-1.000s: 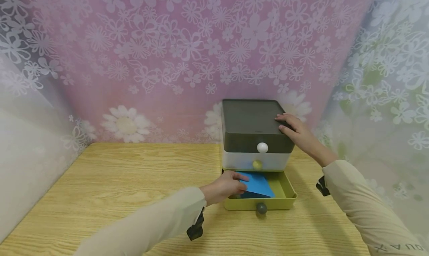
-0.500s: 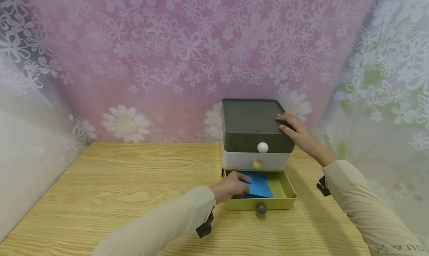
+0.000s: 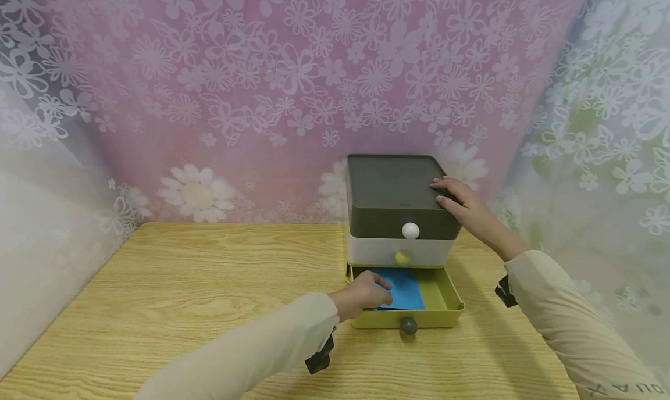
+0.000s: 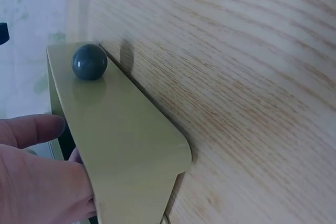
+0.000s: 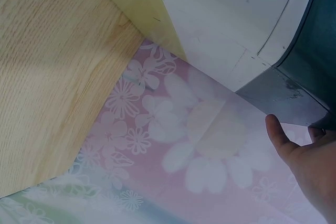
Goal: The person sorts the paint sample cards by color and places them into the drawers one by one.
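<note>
A flat blue sheet-like item (image 3: 407,290) lies in the pulled-out bottom drawer (image 3: 377,320), toward its left side. My left hand (image 3: 366,292) reaches over the drawer's front left corner, thumb and forefinger apart above the blue item. In the left wrist view, part of the left hand (image 4: 42,179) dips behind the drawer's front wall (image 4: 121,135), which hides some fingers. My right hand (image 3: 466,207) rests on the right edge of the dark top unit (image 3: 392,182) of a stacked drawer box. The right wrist view shows the right thumb (image 5: 278,135) against its side.
The box's white middle drawer (image 3: 374,252) is pushed in, with a yellow-green knob (image 3: 402,257). A dark round knob (image 3: 408,326) sticks out from the bottom drawer. Wood-grain table (image 3: 209,278) extends left, and a pink floral curtain (image 3: 262,127) hangs behind.
The blue item, tilted with its dark underside showing a second ago, now lies flatter in the drawer. My left hand has shifted slightly right. The right hand has stayed put.
</note>
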Motion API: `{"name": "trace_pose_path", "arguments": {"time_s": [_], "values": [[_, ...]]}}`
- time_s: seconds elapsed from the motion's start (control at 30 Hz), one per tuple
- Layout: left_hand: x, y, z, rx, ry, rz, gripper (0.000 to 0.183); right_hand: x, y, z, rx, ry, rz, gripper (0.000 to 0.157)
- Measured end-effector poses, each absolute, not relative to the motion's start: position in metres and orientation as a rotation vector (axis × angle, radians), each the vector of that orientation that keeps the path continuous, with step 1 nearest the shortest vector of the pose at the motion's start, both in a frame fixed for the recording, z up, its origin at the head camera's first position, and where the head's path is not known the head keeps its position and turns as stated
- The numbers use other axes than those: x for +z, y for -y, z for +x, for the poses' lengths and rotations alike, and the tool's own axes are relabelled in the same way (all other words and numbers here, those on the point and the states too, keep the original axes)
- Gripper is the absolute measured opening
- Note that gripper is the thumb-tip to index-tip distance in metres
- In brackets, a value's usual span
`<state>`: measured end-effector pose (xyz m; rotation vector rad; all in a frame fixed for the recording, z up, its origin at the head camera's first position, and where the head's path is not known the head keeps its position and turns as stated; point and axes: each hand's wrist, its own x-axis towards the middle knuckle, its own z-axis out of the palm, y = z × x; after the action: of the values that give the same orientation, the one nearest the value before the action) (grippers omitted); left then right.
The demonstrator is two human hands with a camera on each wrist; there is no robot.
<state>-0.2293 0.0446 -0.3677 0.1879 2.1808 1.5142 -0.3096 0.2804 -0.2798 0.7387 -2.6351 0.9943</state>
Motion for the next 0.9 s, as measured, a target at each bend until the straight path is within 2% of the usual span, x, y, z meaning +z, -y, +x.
{"name": "trace_pose_path", "arguments": {"time_s": [0.53, 0.9], "values": [[-0.35, -0.031, -0.215, 1.591, -2.222, 0.342, 0.031, -0.279, -0.281, -0.307, 1.003, 2.646, 0.73, 0.042], [-0.364, -0.027, -0.191, 1.774, -1.91, 0.38, 0.025, -0.278, -0.279, -0.308, 0.998, 2.636, 0.732, 0.041]]}}
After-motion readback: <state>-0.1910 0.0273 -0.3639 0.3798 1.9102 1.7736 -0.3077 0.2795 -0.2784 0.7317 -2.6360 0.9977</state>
